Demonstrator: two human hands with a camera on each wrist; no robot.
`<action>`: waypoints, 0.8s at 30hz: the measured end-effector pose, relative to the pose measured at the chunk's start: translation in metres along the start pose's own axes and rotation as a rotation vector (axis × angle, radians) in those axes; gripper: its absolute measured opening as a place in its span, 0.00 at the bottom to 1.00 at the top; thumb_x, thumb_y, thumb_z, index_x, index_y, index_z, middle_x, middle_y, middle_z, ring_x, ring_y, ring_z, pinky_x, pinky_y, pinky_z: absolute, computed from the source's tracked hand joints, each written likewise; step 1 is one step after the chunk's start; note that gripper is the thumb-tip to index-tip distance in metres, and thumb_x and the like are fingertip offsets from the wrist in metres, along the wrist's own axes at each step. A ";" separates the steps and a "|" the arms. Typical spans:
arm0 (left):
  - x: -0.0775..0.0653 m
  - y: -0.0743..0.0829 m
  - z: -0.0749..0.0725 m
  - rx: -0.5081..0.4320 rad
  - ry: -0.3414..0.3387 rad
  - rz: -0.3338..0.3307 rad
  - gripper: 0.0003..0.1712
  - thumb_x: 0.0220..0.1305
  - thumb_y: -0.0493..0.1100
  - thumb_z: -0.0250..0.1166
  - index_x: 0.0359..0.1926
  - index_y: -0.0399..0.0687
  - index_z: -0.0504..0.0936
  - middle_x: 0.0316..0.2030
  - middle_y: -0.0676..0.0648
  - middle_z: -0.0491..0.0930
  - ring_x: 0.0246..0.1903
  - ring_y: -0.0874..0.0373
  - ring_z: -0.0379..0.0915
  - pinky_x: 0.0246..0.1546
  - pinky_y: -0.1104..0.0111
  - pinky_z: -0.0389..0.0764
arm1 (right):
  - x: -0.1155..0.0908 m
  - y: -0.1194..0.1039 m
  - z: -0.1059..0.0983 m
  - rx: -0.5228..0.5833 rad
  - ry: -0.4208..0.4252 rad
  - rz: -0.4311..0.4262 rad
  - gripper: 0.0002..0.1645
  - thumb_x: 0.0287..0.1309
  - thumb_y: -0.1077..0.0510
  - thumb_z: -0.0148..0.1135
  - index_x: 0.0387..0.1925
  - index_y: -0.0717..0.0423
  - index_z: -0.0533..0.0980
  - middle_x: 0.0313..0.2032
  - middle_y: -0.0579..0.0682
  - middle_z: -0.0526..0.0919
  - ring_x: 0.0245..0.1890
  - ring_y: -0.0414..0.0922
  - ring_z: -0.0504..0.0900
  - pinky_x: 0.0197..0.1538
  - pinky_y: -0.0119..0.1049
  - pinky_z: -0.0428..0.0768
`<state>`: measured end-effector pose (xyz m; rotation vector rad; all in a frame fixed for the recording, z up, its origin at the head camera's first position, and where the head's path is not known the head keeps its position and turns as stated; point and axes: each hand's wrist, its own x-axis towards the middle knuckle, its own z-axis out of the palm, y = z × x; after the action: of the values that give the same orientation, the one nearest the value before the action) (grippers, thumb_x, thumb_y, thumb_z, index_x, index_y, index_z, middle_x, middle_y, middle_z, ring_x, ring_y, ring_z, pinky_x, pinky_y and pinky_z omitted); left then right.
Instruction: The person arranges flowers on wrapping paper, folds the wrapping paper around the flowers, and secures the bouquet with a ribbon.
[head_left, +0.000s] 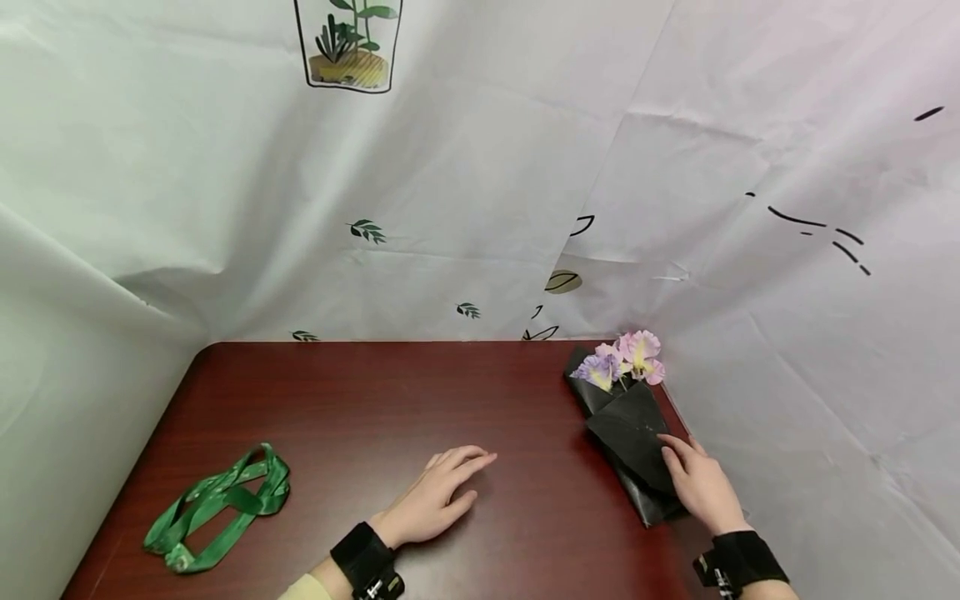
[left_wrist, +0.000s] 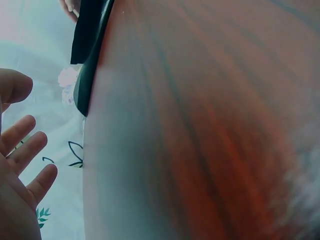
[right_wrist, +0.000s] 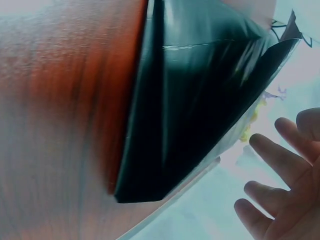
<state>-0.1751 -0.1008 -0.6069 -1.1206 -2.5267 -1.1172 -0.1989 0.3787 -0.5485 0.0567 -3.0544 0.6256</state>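
Observation:
A bouquet wrapped in black paper (head_left: 626, 442) lies slanted along the right side of the table, its pink and purple flowers (head_left: 639, 354) toward the back edge. Over the lower right part of the wrap is my right hand (head_left: 705, 487), fingertips right at the paper's edge. The right wrist view shows this hand's fingers (right_wrist: 275, 155) spread, with nothing gripped, beside the folded black wrap (right_wrist: 200, 100). My left hand (head_left: 431, 500) hovers low over the middle of the table, its fingers loosely extended and holding nothing. In the left wrist view, its fingers (left_wrist: 30, 150) are apart.
A loose bundle of green ribbon (head_left: 225, 500) lies at the table's left. The dark red wooden table (head_left: 375, 400) ends at white printed cloth (head_left: 480, 167) behind and on both sides. Black bands with small cameras (head_left: 367, 558) circle both wrists.

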 end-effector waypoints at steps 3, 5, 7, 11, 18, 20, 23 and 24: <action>0.000 -0.001 -0.009 0.011 0.037 0.001 0.41 0.75 0.34 0.71 0.84 0.56 0.72 0.73 0.50 0.76 0.73 0.52 0.72 0.66 0.43 0.75 | 0.003 -0.005 -0.002 0.007 0.001 -0.006 0.27 0.90 0.51 0.51 0.75 0.63 0.76 0.71 0.79 0.74 0.78 0.79 0.62 0.69 0.78 0.68; -0.004 -0.003 -0.020 0.020 0.061 -0.017 0.41 0.75 0.34 0.72 0.84 0.55 0.71 0.74 0.49 0.76 0.73 0.51 0.72 0.67 0.42 0.75 | 0.003 -0.009 -0.003 0.015 0.007 -0.005 0.27 0.90 0.51 0.51 0.75 0.63 0.76 0.72 0.79 0.73 0.78 0.79 0.62 0.70 0.78 0.68; -0.011 -0.005 -0.035 0.041 0.096 -0.064 0.41 0.75 0.35 0.72 0.85 0.54 0.71 0.74 0.48 0.75 0.74 0.49 0.72 0.68 0.40 0.75 | 0.003 -0.015 -0.003 0.024 0.024 -0.009 0.27 0.91 0.51 0.51 0.75 0.63 0.76 0.72 0.79 0.74 0.78 0.78 0.62 0.70 0.78 0.68; -0.040 -0.014 -0.081 0.123 0.199 -0.225 0.42 0.74 0.35 0.74 0.84 0.50 0.71 0.74 0.42 0.76 0.72 0.40 0.74 0.66 0.33 0.75 | 0.001 -0.035 -0.004 0.052 0.114 -0.052 0.25 0.90 0.52 0.52 0.74 0.62 0.78 0.69 0.76 0.78 0.77 0.77 0.66 0.69 0.76 0.70; -0.123 -0.033 -0.169 0.353 0.290 -0.673 0.38 0.70 0.36 0.75 0.77 0.38 0.74 0.71 0.26 0.71 0.68 0.21 0.66 0.56 0.25 0.70 | 0.007 -0.103 0.003 0.165 0.302 -0.219 0.20 0.85 0.58 0.60 0.69 0.59 0.83 0.66 0.74 0.82 0.74 0.72 0.74 0.67 0.73 0.75; -0.147 -0.039 -0.184 0.370 0.253 -0.821 0.41 0.70 0.40 0.76 0.77 0.32 0.70 0.71 0.21 0.65 0.69 0.16 0.59 0.54 0.23 0.67 | 0.007 -0.125 0.011 0.191 0.330 -0.274 0.19 0.82 0.61 0.63 0.68 0.57 0.84 0.68 0.73 0.81 0.72 0.71 0.77 0.66 0.72 0.77; -0.178 -0.048 -0.200 0.333 0.150 -0.998 0.49 0.71 0.48 0.75 0.79 0.25 0.62 0.71 0.14 0.57 0.68 0.12 0.51 0.55 0.21 0.64 | 0.006 -0.156 0.027 0.228 0.318 -0.353 0.19 0.80 0.62 0.66 0.67 0.56 0.85 0.68 0.71 0.81 0.72 0.68 0.79 0.65 0.70 0.79; -0.186 -0.051 -0.204 0.315 0.112 -1.043 0.52 0.72 0.50 0.75 0.79 0.22 0.60 0.70 0.12 0.55 0.68 0.11 0.50 0.55 0.21 0.63 | 0.005 -0.165 0.032 0.240 0.300 -0.369 0.19 0.80 0.63 0.66 0.66 0.55 0.86 0.69 0.70 0.82 0.73 0.67 0.78 0.66 0.69 0.79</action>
<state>-0.1083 -0.3706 -0.5688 0.4151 -3.0428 -0.7999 -0.1981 0.2140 -0.5133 0.4716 -2.5732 0.8715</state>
